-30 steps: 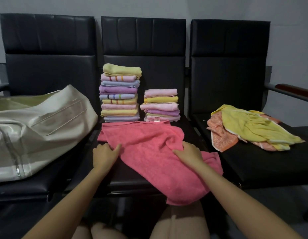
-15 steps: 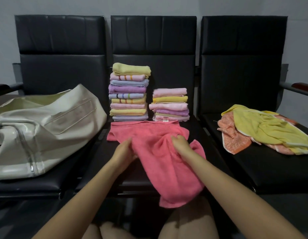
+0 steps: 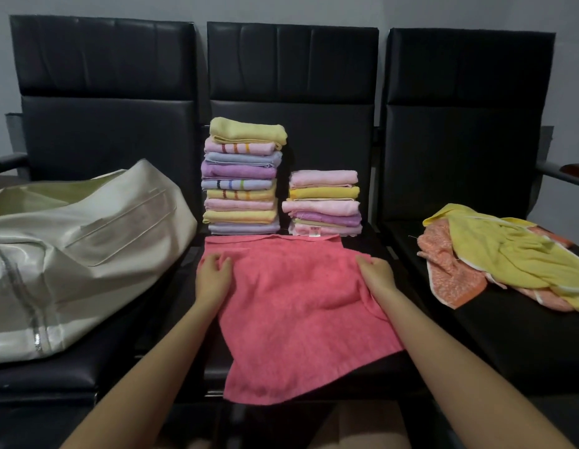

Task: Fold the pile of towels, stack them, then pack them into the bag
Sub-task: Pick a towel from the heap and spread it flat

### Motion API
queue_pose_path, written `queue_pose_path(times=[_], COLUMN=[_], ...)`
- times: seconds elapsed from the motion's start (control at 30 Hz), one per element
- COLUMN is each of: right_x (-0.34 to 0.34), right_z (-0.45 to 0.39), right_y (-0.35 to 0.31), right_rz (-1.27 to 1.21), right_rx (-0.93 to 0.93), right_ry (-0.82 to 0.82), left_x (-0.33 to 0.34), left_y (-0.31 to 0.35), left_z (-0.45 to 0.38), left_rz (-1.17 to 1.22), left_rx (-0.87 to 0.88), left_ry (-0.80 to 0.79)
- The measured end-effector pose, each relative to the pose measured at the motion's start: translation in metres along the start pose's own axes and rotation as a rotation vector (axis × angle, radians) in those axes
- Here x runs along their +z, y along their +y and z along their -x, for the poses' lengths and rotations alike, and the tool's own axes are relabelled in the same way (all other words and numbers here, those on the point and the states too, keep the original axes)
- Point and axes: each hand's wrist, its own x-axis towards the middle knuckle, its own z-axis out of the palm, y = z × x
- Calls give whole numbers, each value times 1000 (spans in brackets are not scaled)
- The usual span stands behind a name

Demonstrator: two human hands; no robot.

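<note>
A pink towel (image 3: 294,306) lies spread on the middle black seat, its near edge hanging over the front. My left hand (image 3: 213,275) holds its left edge and my right hand (image 3: 375,275) grips its right edge. Behind it stand a tall stack of folded towels (image 3: 244,176) and a shorter stack (image 3: 324,202). A cream bag (image 3: 71,251) lies on the left seat. A loose pile of yellow and orange towels (image 3: 502,257) sits on the right seat.
Three black chairs (image 3: 469,124) stand in a row against a grey wall. A wooden armrest (image 3: 573,171) sticks out at the far right. My knees show at the bottom edge.
The hands pinched the towel together near its middle, then moved apart to its side edges. The towel now lies folded and flatter on the seat.
</note>
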Motion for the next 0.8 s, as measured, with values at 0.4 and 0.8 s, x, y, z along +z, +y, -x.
queue_pose_path(times=[0.4, 0.8], right_x=[-53, -68], right_z=[47, 63], right_y=[13, -14], right_rz=[111, -76], right_rx=[-108, -120], right_ry=[-338, -241], left_x=[-37, -41], left_y=[11, 20], left_z=[62, 55], left_rz=[-192, 155], left_rx=[39, -56], left_ry=[-181, -126])
